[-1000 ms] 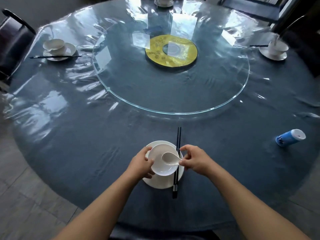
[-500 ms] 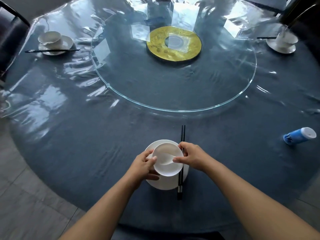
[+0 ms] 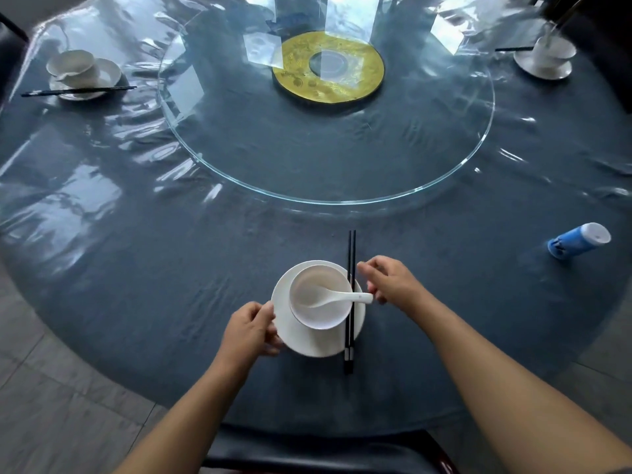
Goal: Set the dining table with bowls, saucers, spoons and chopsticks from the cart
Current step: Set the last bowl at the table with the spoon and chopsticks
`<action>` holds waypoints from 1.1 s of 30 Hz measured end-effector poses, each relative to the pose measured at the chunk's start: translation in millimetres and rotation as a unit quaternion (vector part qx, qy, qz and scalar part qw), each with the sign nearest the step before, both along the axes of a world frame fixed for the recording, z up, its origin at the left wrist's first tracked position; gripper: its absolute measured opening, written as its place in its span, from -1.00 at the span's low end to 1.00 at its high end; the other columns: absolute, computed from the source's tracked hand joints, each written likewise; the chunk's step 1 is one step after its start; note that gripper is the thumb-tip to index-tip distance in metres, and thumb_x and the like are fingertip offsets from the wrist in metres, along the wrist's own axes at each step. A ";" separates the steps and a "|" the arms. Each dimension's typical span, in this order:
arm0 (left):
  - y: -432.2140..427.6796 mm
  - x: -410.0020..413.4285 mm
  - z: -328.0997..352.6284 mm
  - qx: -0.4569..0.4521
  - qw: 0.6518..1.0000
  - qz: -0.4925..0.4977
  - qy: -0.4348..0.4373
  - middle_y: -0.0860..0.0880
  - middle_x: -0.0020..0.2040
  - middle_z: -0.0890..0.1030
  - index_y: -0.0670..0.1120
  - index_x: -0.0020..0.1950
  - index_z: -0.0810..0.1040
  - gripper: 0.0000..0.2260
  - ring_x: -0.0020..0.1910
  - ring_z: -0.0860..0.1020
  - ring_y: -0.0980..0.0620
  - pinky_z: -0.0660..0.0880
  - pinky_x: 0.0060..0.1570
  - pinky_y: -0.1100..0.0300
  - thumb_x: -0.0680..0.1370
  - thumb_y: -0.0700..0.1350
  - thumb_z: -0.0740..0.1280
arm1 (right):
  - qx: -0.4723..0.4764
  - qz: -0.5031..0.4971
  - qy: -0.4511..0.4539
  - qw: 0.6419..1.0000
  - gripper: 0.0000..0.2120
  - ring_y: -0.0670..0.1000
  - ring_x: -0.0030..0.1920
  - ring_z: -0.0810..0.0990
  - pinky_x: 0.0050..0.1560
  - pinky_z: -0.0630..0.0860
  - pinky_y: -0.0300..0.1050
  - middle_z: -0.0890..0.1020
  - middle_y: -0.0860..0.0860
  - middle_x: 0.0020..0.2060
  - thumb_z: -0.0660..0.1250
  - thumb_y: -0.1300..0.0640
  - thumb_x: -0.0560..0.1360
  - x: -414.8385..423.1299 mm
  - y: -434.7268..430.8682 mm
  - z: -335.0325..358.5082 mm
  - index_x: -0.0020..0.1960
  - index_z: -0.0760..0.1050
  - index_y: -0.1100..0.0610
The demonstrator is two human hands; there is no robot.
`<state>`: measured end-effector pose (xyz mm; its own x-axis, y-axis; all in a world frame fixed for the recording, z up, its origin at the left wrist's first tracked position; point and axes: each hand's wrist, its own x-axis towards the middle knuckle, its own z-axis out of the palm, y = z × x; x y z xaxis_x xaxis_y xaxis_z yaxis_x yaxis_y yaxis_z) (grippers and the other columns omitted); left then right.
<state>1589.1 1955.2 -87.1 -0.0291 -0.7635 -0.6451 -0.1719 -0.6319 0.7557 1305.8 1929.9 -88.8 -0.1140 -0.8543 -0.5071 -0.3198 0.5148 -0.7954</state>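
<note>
Left hand [image 3: 251, 331] is curled w/ fingers gripping the near-left rim of the white round ceramic saucer [image 3: 309, 340]. Right hand [image 3: 390, 283] sits just right of the setting, fingers loosely bent, fingertips at the handle end of the white ceramic soup spoon [image 3: 333, 299]; whether it's pinching the handle or only touching it can't be told. Spoon lies in the white round ceramic bowl [image 3: 319, 314], scoop inside, handle sticking out over the right rim and crossing above the pair of black chopsticks [image 3: 349, 302]. Bowl sits on the saucer, slightly toward its far side. Chopsticks lie side by side across the saucer's right edge, tips pointing away from the person, butt ends past the near rim. All of it rests at the near edge of the round surface w/ dark blue cloth under clear plastic [image 3: 171, 268]. Farther out: big round glass turntable [image 3: 328, 159] w/ a gold disc hub [image 3: 328, 87] at centre. A blue-and-white cylindrical container [image 3: 579, 239] lies on its side well to the right. Far left, another white bowl-and-saucer setting [image 3: 83, 73] w/ chopsticks; far right, a third setting [image 3: 547, 59].
</note>
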 end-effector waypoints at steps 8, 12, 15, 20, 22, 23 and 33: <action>69.5 -2.3 -12.0 0.182 0.971 -0.029 0.152 -0.27 -0.12 0.71 -0.21 0.10 0.51 -0.75 -0.27 0.68 -0.17 0.61 -0.37 0.08 0.67 -0.02 0.23 | 0.074 -0.223 -0.105 0.966 -0.81 -0.02 -0.51 0.42 -0.46 0.44 -0.20 0.48 0.06 -0.40 0.22 0.08 0.64 -26.2 0.8 -9.8 0.02 0.46 0.22; 73.7 -19.8 -11.3 0.260 0.939 -0.042 0.221 -0.31 0.10 0.69 -0.17 0.28 0.49 -0.66 0.03 0.69 -0.29 0.66 -0.16 -0.06 0.67 0.06 0.19 | 0.076 -0.206 -0.089 0.971 -0.90 -0.05 -0.55 0.49 -0.55 0.42 -0.25 0.61 0.10 -0.25 0.26 0.16 0.61 -26.3 -11.1 -11.7 0.04 0.45 0.20; 73.3 -32.9 -10.0 0.305 0.916 -0.017 0.259 -0.33 0.13 0.67 -0.15 0.34 0.47 -0.64 0.11 0.66 -0.33 0.66 -0.09 -0.13 0.66 0.05 0.18 | 0.065 -0.187 -0.073 0.977 -0.92 -0.09 -0.57 0.51 -0.57 0.39 -0.27 0.66 0.10 -0.18 0.28 0.16 0.61 -22.7 -23.3 -12.5 0.04 0.45 0.17; 69.9 -47.0 -10.5 0.307 0.903 0.032 0.298 -0.33 0.14 0.67 -0.18 0.32 0.50 -0.63 0.13 0.65 -0.33 0.66 -0.11 -0.18 0.66 0.05 0.19 | 0.063 -0.154 -0.049 0.985 -0.89 -0.08 -0.54 0.53 -0.57 0.36 -0.27 0.69 0.09 -0.18 0.30 0.11 0.60 -15.2 -48.7 -14.5 0.04 0.45 0.16; 69.3 -49.9 -10.4 0.311 0.899 0.045 0.306 -0.34 0.14 0.66 -0.18 0.29 0.52 -0.63 0.13 0.65 -0.35 0.66 -0.07 -0.22 0.66 0.06 0.18 | 0.068 -0.144 -0.049 0.986 -0.88 -0.08 -0.55 0.54 -0.59 0.35 -0.28 0.70 0.11 -0.17 0.31 0.11 0.60 -12.4 -56.0 -16.2 0.00 0.45 0.16; 69.5 -50.9 -10.0 0.313 0.896 0.052 0.311 -0.35 0.16 0.65 -0.18 0.29 0.52 -0.62 0.13 0.64 -0.36 0.65 -0.05 -0.23 0.66 0.06 0.18 | 0.069 -0.141 -0.048 0.986 -0.87 -0.08 -0.55 0.54 -0.59 0.35 -0.29 0.70 0.12 -0.17 0.31 0.11 0.60 -11.1 -58.3 -17.3 0.00 0.45 0.17; 70.6 -52.9 -6.8 0.312 0.897 0.032 0.311 -0.33 0.23 0.62 -0.15 0.32 0.52 -0.62 0.14 0.64 -0.35 0.65 -0.10 -0.19 0.65 0.07 0.19 | 0.064 -0.128 -0.067 0.987 -0.85 -0.08 -0.58 0.49 -0.60 0.37 -0.27 0.70 0.13 -0.21 0.39 0.13 0.56 -1.2 -64.5 -24.2 -0.08 0.50 0.21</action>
